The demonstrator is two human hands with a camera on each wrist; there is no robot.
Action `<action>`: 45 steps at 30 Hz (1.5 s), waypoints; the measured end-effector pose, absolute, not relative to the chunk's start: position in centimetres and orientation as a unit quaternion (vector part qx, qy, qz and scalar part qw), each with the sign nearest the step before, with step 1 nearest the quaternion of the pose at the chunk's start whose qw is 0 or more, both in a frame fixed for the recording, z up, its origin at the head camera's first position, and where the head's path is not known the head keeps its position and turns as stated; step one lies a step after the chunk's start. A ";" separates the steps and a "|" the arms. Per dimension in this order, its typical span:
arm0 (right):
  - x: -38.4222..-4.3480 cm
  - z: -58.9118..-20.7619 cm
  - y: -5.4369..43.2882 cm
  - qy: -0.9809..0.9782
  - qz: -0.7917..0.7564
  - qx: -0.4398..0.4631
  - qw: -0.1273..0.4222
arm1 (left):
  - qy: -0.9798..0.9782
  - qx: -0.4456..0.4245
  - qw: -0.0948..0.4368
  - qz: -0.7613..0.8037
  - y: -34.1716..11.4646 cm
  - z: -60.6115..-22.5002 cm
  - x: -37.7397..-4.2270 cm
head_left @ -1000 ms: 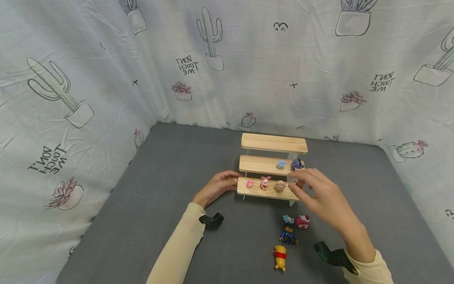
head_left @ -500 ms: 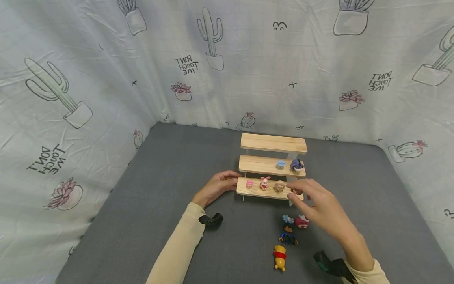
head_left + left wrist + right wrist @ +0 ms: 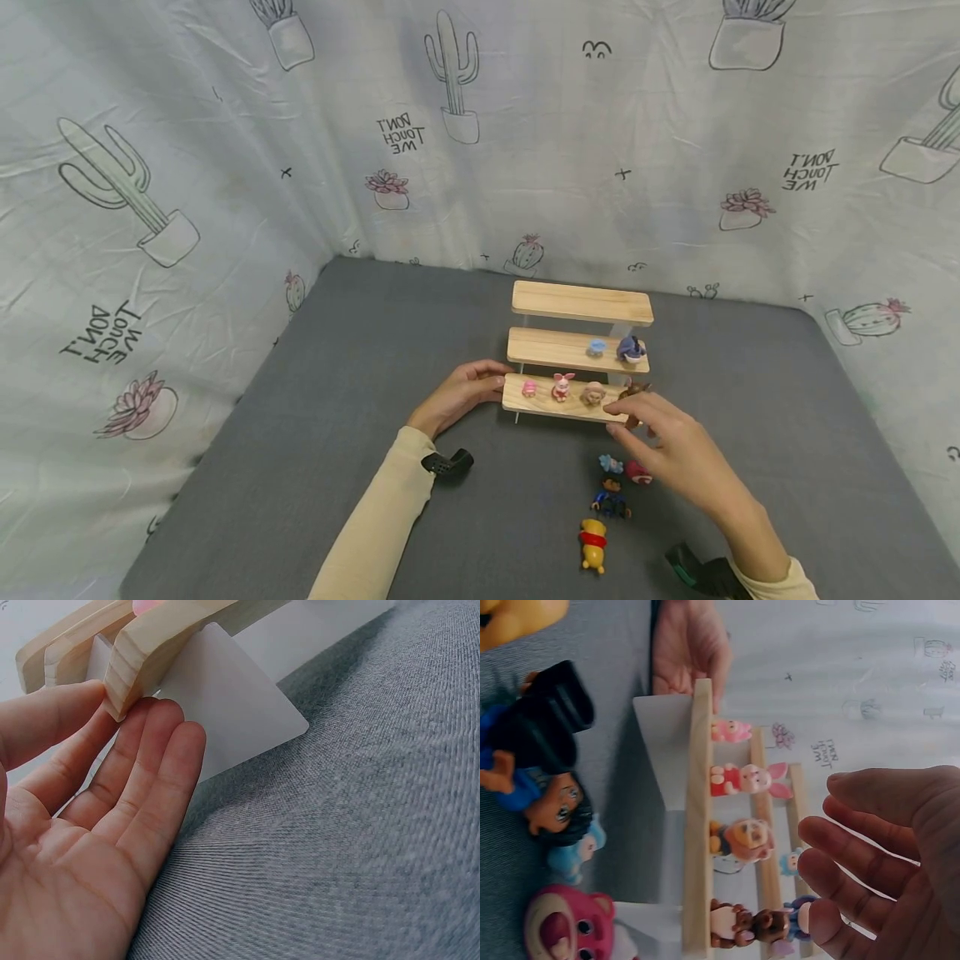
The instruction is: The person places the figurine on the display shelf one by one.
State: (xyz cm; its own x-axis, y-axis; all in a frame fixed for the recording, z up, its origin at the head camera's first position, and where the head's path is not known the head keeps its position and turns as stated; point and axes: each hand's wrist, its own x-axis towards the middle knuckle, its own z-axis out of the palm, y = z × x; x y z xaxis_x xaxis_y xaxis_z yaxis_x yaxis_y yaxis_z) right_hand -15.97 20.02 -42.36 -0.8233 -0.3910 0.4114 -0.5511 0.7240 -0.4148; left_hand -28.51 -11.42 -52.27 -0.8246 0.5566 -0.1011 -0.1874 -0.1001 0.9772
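Behind everything in front of you hangs a white fabric curtain printed with cacti (image 3: 540, 167), and below it spreads the grey cloth-topped table (image 3: 405, 333). On that stands a three-tier pale wooden display stand with white side panels (image 3: 551, 348); its shelves run left to right across your view, stepping up away from you.

Your left hand (image 3: 459, 395) pinches the left end of the lowest shelf, thumb at the edge and fingers under it. Your right hand (image 3: 678, 446) is at the opposite end, thumb and fingers parted, holding nothing. The brown animal figurine (image 3: 742, 925) stands on that right end, just beyond your right fingers and far from your left hand.

Loose on the table, nearer your right hand, is a yellow bear figure in a red shirt (image 3: 592, 546), lying with its long axis pointing toward you. Farther out come a dark-blue-clad toy person (image 3: 611, 498), a magenta bear figurine (image 3: 639, 473) partly hidden by your right hand, and a small light-blue figurine (image 3: 611, 464).

The middle shelf carries a purple-blue donkey figurine (image 3: 631, 350) and a light-blue piece (image 3: 596, 347); the lowest also bears a pink-eared piglet figurine (image 3: 561, 388), a tan figurine (image 3: 593, 394) and a tiny pink piece (image 3: 529, 388).
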 end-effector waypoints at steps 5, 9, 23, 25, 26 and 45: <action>-15.6 -42.8 20.2 -0.926 0.261 0.240 0.131 | 0.618 0.151 0.257 0.727 -11.4 -52.3 -28.6; -15.5 -43.3 20.3 -0.930 0.260 0.231 0.116 | 0.616 0.145 0.257 0.730 -11.4 -52.3 -28.6; -15.5 -45.5 20.0 -0.940 0.258 0.217 0.059 | 0.621 0.132 0.256 0.729 -11.4 -52.2 -28.4; -15.5 -45.6 20.0 -0.943 0.257 0.206 0.036 | 0.621 0.133 0.256 0.729 -11.4 -52.2 -28.4; -15.4 -45.6 20.1 -0.945 0.256 0.202 0.026 | 0.621 0.132 0.257 0.729 -11.3 -52.2 -28.4; -15.5 -46.4 20.4 -0.968 0.151 0.198 0.024 | 0.617 0.138 0.256 0.731 -11.3 -52.3 -28.5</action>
